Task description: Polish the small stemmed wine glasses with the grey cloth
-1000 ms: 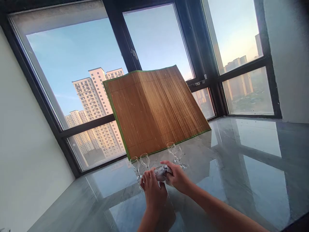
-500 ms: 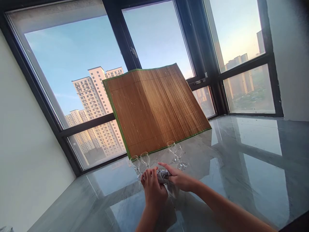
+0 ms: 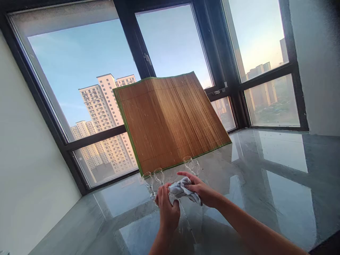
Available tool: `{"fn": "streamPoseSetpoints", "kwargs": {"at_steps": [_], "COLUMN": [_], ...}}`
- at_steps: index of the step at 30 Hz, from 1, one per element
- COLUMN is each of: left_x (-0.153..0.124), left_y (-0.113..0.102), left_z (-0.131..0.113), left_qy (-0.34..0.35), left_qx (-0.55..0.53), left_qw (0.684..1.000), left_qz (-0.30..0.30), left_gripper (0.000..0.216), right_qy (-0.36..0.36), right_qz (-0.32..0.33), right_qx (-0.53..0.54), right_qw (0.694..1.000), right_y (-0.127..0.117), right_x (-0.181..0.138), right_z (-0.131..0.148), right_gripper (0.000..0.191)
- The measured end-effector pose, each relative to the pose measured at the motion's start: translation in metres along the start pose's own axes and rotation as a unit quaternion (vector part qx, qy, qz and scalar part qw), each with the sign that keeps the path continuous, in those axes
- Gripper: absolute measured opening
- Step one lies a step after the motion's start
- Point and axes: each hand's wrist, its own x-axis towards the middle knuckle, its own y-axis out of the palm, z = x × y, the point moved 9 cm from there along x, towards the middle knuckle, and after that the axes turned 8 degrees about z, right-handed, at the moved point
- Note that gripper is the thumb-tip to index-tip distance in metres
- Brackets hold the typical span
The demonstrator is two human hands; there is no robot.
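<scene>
My right hand (image 3: pixel 203 191) grips a light grey cloth (image 3: pixel 190 193), its fingers bent into the fabric and the index finger stretched out. My left hand (image 3: pixel 168 207) is closed around a clear glass (image 3: pixel 173 190), which lies sideways between my hands; most of it is hidden by fingers and cloth. The cloth presses against the glass's right end. Just beyond my left hand, two stemmed glasses stand upright, a left one (image 3: pixel 147 180) and a right one (image 3: pixel 159 175). Past my right hand stand two more, a rear glass (image 3: pixel 187 162) and a front glass (image 3: pixel 195 168), their lower parts partly covered.
A brown bamboo mat (image 3: pixel 170 120) with green edging leans against the window behind the glasses. Grey, glossy stone (image 3: pixel 106 226) forms the surface under my hands and reflects the windows. A white wall (image 3: pixel 32 159) bounds the left side, dark window frames (image 3: pixel 236 102) the back.
My right hand has shifted slightly right and up, and more of the cloth shows, hanging loosely below it. My left hand has turned a little, staying closed around the glass.
</scene>
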Motion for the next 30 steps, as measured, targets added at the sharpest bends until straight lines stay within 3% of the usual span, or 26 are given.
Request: {"fn": "streamPoseSetpoints", "kwargs": {"at_steps": [3, 6, 10, 12, 15, 19, 25, 30], "left_x": [0.002, 0.004, 0.006, 0.005, 0.001, -0.006, -0.013, -0.013], "left_y": [-0.002, -0.008, -0.003, 0.009, 0.031, 0.049, 0.06, 0.065], "left_z": [0.015, 0.038, 0.068, 0.072, 0.063, 0.043, 0.023, 0.008], "left_qy": [-0.041, -0.11, -0.196, -0.217, -0.217, -0.218, -0.228, -0.196], "left_qx": [-0.047, -0.114, -0.275, -0.366, -0.483, -0.56, -0.648, -0.666], "left_qw": [0.998, 0.986, 0.938, 0.902, 0.848, 0.798, 0.723, 0.706], "left_qz": [-0.023, -0.058, -0.083, -0.07, -0.024, 0.04, 0.079, 0.141], "left_gripper": [0.047, 0.043, 0.041, 0.044, 0.049, 0.05, 0.052, 0.058], "right_qy": [-0.025, -0.059, -0.114, -0.106, -0.07, -0.048, -0.029, -0.002], "right_qz": [-0.043, -0.133, -0.21, -0.193, -0.117, -0.032, -0.045, -0.072], "right_qx": [0.034, 0.027, -0.118, -0.205, -0.29, -0.268, -0.203, -0.128], "right_qw": [0.998, 0.989, 0.964, 0.954, 0.947, 0.962, 0.978, 0.989], "right_y": [-0.009, -0.033, -0.051, -0.044, -0.021, 0.004, 0.001, -0.005], "right_x": [0.002, 0.002, 0.0, 0.004, 0.012, 0.016, 0.017, 0.022], "right_z": [0.005, 0.014, 0.024, 0.014, -0.013, -0.041, -0.049, -0.057], "right_gripper": [0.063, 0.065, 0.053, 0.054, 0.066, 0.079, 0.084, 0.076]}}
